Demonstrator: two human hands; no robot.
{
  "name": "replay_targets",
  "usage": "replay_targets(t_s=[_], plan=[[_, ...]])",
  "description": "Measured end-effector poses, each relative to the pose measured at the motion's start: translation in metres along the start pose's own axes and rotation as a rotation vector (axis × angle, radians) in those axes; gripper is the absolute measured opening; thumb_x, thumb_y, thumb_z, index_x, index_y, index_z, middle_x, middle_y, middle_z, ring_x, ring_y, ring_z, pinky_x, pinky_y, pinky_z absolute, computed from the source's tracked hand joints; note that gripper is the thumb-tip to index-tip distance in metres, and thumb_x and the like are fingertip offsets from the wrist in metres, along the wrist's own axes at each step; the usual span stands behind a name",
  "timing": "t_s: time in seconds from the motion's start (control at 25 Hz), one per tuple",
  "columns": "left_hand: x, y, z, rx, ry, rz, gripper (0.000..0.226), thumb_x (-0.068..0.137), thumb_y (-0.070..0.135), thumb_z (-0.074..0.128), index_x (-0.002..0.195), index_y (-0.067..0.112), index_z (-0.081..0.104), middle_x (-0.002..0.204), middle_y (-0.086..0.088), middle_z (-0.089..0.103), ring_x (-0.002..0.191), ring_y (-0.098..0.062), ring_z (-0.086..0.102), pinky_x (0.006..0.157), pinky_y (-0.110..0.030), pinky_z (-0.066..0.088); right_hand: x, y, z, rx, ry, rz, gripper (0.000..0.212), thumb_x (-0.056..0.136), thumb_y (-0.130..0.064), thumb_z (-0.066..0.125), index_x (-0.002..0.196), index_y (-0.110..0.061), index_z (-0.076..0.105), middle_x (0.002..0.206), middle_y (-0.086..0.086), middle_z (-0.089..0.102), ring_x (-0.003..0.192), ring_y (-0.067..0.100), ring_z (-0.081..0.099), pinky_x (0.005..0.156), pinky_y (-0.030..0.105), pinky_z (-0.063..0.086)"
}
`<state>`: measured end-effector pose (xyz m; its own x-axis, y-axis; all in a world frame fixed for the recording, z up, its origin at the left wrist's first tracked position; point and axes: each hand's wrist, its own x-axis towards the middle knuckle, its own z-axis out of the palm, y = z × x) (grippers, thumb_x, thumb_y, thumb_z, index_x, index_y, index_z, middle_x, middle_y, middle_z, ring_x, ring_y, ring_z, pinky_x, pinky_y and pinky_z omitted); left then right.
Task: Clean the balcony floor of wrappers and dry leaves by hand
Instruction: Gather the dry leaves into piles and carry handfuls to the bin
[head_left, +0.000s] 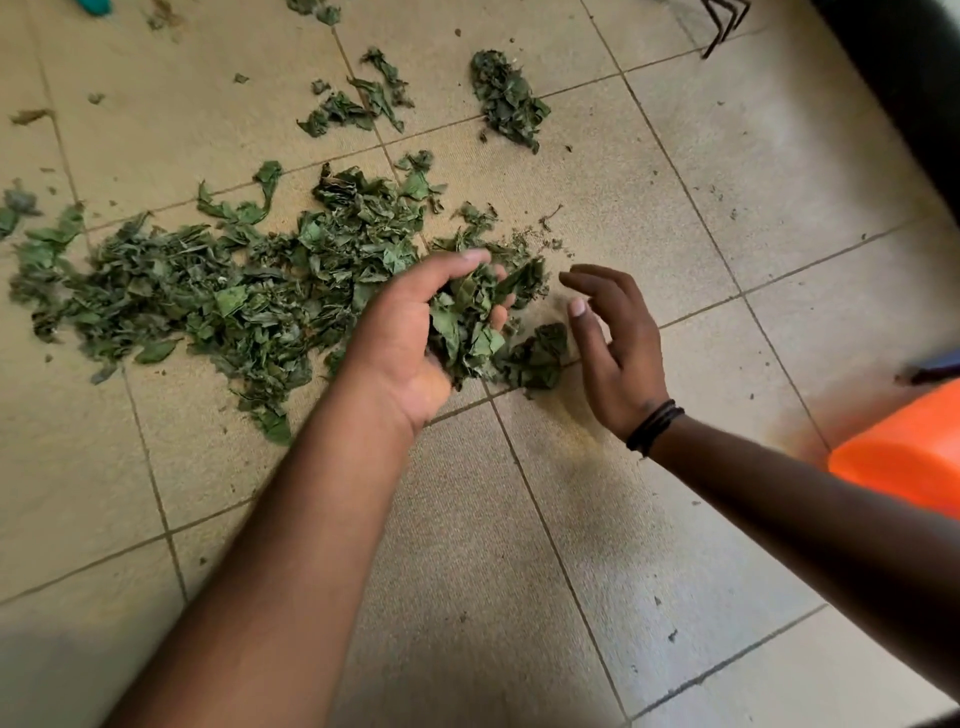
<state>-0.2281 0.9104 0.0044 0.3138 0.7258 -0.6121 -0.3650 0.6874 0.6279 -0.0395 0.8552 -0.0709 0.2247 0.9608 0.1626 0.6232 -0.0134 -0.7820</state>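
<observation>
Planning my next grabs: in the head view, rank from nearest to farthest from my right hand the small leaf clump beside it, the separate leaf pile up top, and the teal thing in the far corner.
1. Small leaf clump, just left of the right hand.
2. Separate leaf pile, farther up the floor.
3. Teal thing, top-left corner.

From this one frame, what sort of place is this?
Probably a tiled home floor, perhaps a balcony: beige floor tiles, dry leaves strewn across them, and an orange plastic container at the right edge.
</observation>
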Motion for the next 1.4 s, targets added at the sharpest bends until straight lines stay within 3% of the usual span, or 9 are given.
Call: replay_targets(t_s=[0.16, 0.32, 0.52, 0.68, 0.76, 0.84, 0.92, 1.16, 1.4], plan=[[-0.011, 0.026, 0.018, 0.072, -0.143, 0.073, 0.012, 0.093, 0.013, 0.060, 0.091, 0.010, 0.071, 0.087, -0.006, 0.072, 0.076, -0.019, 0.064, 0.062, -0.024, 0.054, 0.031, -0.024, 0.002, 0.023, -0.294, -0.110, 0.058, 0.083, -0.008, 0.062, 0.139, -0.010, 0.052, 0.138, 0.002, 0.055, 0.126, 0.019, 0.051, 0.108, 0.048, 0.044], [-0.009, 0.027, 0.014, -0.100, -0.168, 0.089, 0.014, 0.095, 0.013, 0.055, 0.095, 0.006, 0.067, 0.092, -0.009, 0.070, 0.075, -0.018, 0.066, 0.059, -0.022, 0.054, 0.038, -0.025, 0.011, -0.191, -0.346, -0.295, 0.028, 0.090, -0.019, 0.068, 0.115, -0.006, 0.070, 0.120, 0.004, 0.069, 0.116, 0.024, 0.060, 0.102, 0.040, 0.049], [0.001, 0.006, -0.014, -0.217, 0.011, 0.099, 0.013, 0.095, 0.014, 0.056, 0.090, 0.009, 0.068, 0.086, -0.006, 0.070, 0.073, -0.020, 0.065, 0.058, -0.024, 0.051, 0.030, -0.030, 0.005, 0.131, -0.295, -0.002, 0.013, 0.094, -0.012, 0.068, 0.105, -0.012, 0.077, 0.099, -0.006, 0.076, 0.088, 0.005, 0.072, 0.077, 0.023, 0.059], [-0.002, -0.004, -0.015, -0.218, -0.112, -0.053, 0.015, 0.093, 0.015, 0.058, 0.091, 0.007, 0.070, 0.086, -0.009, 0.068, 0.069, -0.017, 0.064, 0.051, -0.021, 0.052, 0.033, -0.043, 0.001, 0.082, -0.530, -0.008, 0.066, 0.085, -0.004, 0.071, 0.140, -0.032, 0.049, 0.141, -0.001, 0.056, 0.129, 0.015, 0.055, 0.108, 0.037, 0.048], [-0.004, -0.005, -0.008, -0.159, -0.187, -0.088, 0.018, 0.089, 0.017, 0.059, 0.098, 0.004, 0.068, 0.087, -0.010, 0.067, 0.068, -0.017, 0.063, 0.050, -0.021, 0.052, 0.034, -0.044, 0.003, 0.019, -0.626, -0.039, 0.045, 0.088, -0.007, 0.071, 0.120, -0.036, 0.056, 0.121, 0.002, 0.066, 0.109, 0.016, 0.065, 0.093, 0.036, 0.056], [-0.002, -0.005, -0.004, -0.130, -0.159, -0.090, 0.017, 0.089, 0.017, 0.059, 0.098, 0.004, 0.067, 0.087, -0.009, 0.067, 0.066, -0.016, 0.064, 0.050, -0.021, 0.051, 0.035, -0.040, 0.003, 0.029, -0.546, -0.025, 0.018, 0.093, -0.009, 0.069, 0.082, -0.023, 0.065, 0.080, 0.002, 0.068, 0.069, 0.009, 0.064, 0.064, 0.030, 0.054], [0.003, -0.008, -0.006, -0.147, -0.033, -0.077, 0.013, 0.092, 0.017, 0.061, 0.097, 0.006, 0.068, 0.089, -0.009, 0.069, 0.068, -0.017, 0.064, 0.051, -0.022, 0.051, 0.037, -0.036, 0.002, 0.097, -0.455, 0.076, 0.013, 0.094, -0.006, 0.067, 0.083, -0.007, 0.072, 0.071, 0.000, 0.069, 0.061, 0.006, 0.065, 0.058, 0.027, 0.054], [0.013, -0.034, -0.015, -0.410, 0.129, -0.064, 0.032, 0.095, 0.041, 0.061, 0.114, 0.016, 0.066, 0.109, -0.011, 0.070, 0.101, -0.030, 0.069, 0.092, -0.040, 0.054, 0.033, -0.065, -0.002, 0.188, -0.484, -0.105, 0.022, 0.087, -0.008, 0.063, 0.106, -0.009, 0.076, 0.095, 0.001, 0.074, 0.084, 0.016, 0.072, 0.069, 0.035, 0.060], [0.020, -0.029, -0.026, -0.579, -0.096, 0.048, 0.021, 0.099, 0.029, 0.056, 0.112, 0.013, 0.061, 0.112, -0.015, 0.063, 0.095, -0.028, 0.065, 0.076, -0.035, 0.060, 0.006, -0.024, 0.008, -0.012, 0.011, -0.073, 0.045, 0.099, -0.028, 0.044, 0.135, -0.004, 0.056, 0.129, 0.015, 0.055, 0.121, 0.026, 0.053, 0.095, 0.051, 0.049]])
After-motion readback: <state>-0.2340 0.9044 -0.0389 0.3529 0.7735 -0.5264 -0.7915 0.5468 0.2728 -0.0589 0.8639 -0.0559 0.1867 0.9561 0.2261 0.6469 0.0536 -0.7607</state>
